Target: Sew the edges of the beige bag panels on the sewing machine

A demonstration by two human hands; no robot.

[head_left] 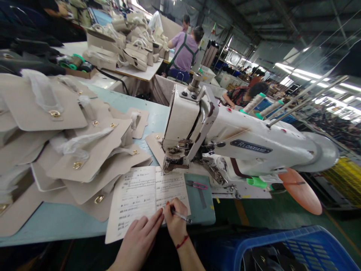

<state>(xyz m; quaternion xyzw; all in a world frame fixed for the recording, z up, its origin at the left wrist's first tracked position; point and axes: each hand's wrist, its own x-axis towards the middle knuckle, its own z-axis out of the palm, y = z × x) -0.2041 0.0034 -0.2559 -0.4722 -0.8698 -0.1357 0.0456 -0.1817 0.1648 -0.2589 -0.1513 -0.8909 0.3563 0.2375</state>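
Observation:
An open notebook [142, 197] with handwritten lines lies at the near edge of the light blue table [56, 222]. My left hand [140, 239] rests flat on its lower edge, fingers stretched out. My right hand [175, 222], with a red string at the wrist, is closed round a pen [181, 216] whose tip touches the right page. Just behind the notebook stands a white sewing machine [225, 135], its needle head close to the page top.
Several beige leather flaps [93, 150] with gold clasps are piled at left. Pink-handled snips [196, 184] lie right of the notebook. A blue plastic crate [282, 244] stands at lower right. People work at tables behind; finished beige bags [126, 45] are stacked there.

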